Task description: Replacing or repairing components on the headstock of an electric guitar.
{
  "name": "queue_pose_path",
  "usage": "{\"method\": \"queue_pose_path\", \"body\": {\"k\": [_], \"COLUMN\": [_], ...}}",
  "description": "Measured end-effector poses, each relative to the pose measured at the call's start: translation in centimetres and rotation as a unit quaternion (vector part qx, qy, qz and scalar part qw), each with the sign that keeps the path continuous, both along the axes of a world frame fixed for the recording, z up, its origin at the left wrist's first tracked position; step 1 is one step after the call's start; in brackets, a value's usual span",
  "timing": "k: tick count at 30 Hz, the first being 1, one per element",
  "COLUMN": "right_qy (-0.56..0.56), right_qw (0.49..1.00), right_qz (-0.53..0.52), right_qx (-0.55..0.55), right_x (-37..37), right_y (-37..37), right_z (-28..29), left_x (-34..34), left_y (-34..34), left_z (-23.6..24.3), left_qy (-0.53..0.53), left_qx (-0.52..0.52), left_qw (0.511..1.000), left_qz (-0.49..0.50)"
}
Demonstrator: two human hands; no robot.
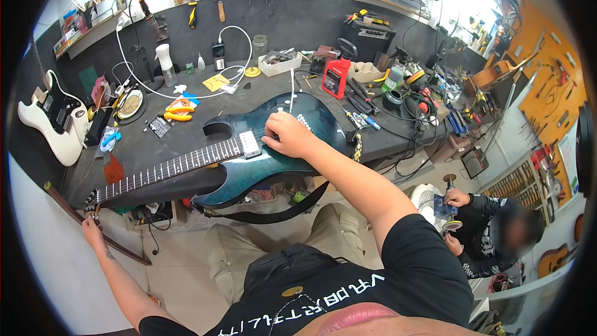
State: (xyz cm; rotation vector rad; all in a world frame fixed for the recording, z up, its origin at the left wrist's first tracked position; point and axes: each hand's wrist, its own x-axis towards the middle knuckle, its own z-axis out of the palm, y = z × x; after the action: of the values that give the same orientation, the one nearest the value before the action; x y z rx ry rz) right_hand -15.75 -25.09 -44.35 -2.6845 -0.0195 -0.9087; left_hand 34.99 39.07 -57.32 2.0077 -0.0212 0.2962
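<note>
Because the teal guitar (245, 177) lies face-up on the table (140, 155), its top is likely easier to reach | right grip (289, 135): curled over the body beside the pale pickup (250, 144), cannot tell if pinching | left grip (92, 234): at the headstock (91, 199), cannot tell if closed

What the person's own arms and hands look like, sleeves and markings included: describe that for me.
Both the left hand and the right hand are without gloves. The left sleeve and right sleeve are short and black, leaving the forearms uncovered. A small dark mark shows near the left wrist; its design is too small to tell.
</note>
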Motion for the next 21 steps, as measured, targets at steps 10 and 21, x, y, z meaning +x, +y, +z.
{"method": "queue_pose_path", "body": {"k": [10, 21], "right_qy": [0.004, -0.009], "right_qw": [1.000, 1.000], "right_qz": [0.001, -0.003], "right_qx": [-0.009, 0.007], "right_x": [0.1, -0.2], "right_y": [-0.1, -0.4], "right_z": [0.0, 0.2], "left_x": [0.1, -0.6], "left_y": [0.7, -0.6], "left_z": [0.0, 1.3], "left_qy": [-0.003, 0.293], "left_qx": [0.035, -0.421], "left_qw": [0.999, 0.858], "left_qz": [-0.010, 0.013]}}
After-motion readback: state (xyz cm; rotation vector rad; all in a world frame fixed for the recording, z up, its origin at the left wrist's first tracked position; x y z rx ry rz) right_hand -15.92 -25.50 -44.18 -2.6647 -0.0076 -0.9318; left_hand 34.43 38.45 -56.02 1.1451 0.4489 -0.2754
